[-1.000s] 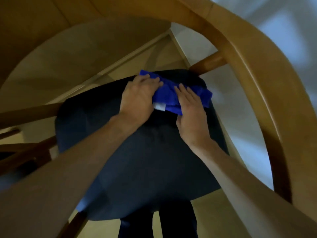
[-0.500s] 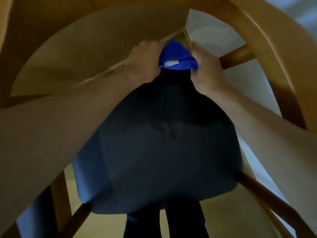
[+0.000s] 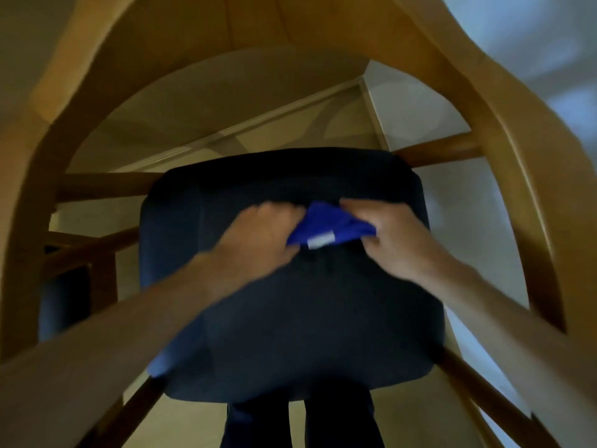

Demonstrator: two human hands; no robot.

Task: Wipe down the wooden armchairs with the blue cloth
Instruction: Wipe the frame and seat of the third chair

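Blue cloth [image 3: 326,226], frame centre: bunched, gripped by left hand [image 3: 258,240] and right hand [image 3: 391,237]; risk: bunching skips armchair [image 3: 504,101] wood.

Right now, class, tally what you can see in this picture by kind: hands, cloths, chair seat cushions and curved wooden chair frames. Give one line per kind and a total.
Hands: 2, the left hand and the right hand, each with a grip on the cloth
Blue cloth: 1
Dark seat cushion: 1
Curved wooden frame: 1
Total: 5
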